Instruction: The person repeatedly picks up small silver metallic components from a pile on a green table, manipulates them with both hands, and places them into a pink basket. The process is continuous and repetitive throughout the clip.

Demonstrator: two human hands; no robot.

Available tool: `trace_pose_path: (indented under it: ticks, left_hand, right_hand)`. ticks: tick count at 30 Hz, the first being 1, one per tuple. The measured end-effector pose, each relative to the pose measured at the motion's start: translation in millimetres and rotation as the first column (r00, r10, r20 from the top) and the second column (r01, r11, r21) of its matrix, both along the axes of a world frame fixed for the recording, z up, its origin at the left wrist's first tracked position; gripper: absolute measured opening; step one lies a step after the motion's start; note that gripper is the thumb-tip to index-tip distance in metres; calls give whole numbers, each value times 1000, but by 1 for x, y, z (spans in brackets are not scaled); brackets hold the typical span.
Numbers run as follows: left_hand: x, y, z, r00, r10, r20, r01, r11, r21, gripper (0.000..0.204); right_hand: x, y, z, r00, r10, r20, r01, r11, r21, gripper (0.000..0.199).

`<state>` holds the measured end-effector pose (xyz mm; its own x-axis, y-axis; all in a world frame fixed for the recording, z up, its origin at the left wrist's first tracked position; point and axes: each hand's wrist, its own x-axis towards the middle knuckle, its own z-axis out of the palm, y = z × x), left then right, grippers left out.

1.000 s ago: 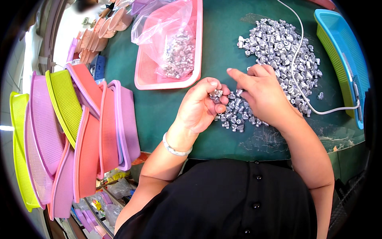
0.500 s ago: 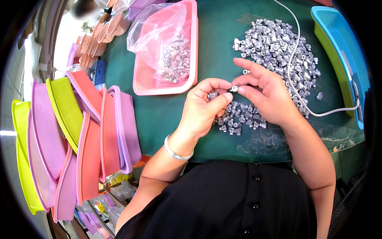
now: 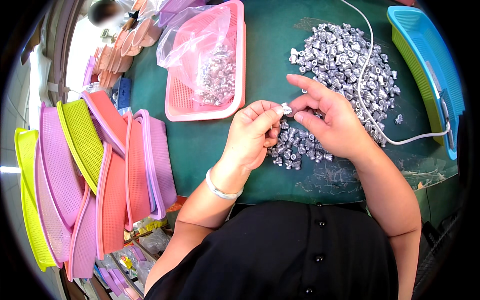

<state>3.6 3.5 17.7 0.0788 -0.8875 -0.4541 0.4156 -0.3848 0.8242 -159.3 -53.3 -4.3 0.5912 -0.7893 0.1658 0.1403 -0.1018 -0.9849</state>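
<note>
My left hand [image 3: 252, 132], with a pale bangle [image 3: 220, 189] at the wrist, pinches a small silver-grey ribbed part [image 3: 286, 108] between thumb and forefinger. Its other fingers are curled, and what lies under them is hidden. Close by on the right, my right hand [image 3: 332, 120] has thumb and fingers apart; one fingertip is beside the held part, and I see nothing gripped in it. Below the hands lies a small heap of similar parts [image 3: 295, 147]. A larger pile of them [image 3: 345, 60] spreads beyond my right hand.
A pink basket [image 3: 242, 60] holds a clear bag [image 3: 187, 40] of such parts. A white cable [image 3: 361, 90] crosses the large pile. Blue and green nested baskets [image 3: 400, 30] stand at the right on the green tabletop [image 3: 270, 45]. Stacked coloured baskets [image 3: 57, 160] fill the left side.
The ribbed part, earlier between the fingertips of both hands, is now in my left hand's pinch, slightly up and left. A second part seen in my left hand is out of sight.
</note>
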Motion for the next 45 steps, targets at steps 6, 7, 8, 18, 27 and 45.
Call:
trace_pose_path:
  ticks: [6, 7, 8, 18, 27, 45]
  left_hand:
    - [5, -1, -1, 991, -9, -136, 22, 995, 99, 9]
    - [7, -1, -1, 987, -20, -159, 37, 994, 106, 9]
    - [8, -1, -1, 983, -32, -181, 53, 992, 113, 8]
    - [19, 6, -5, 879, -5, -477, -20, 999, -48, 8]
    - [17, 13, -4, 978, -59, -201, 55, 998, -26, 9]
    - [5, 19, 3, 883, -158, 442, 172, 985, 10, 10]
  right_hand:
    - [0, 0, -1, 1000, -14, -2, 14, 999, -40, 44]
    - [0, 0, -2, 1000, -17, -5, 17, 998, -62, 45]
    - [0, 0, -3, 1000, -21, -8, 20, 996, -84, 46]
    - [-5, 4, 9, 847, -133, -515, -261, 739, -621, 63]
    - [1, 9, 3, 854, -170, -492, -239, 712, -660, 57]
    - [1, 8, 4, 919, -123, -374, -151, 767, -623, 49]
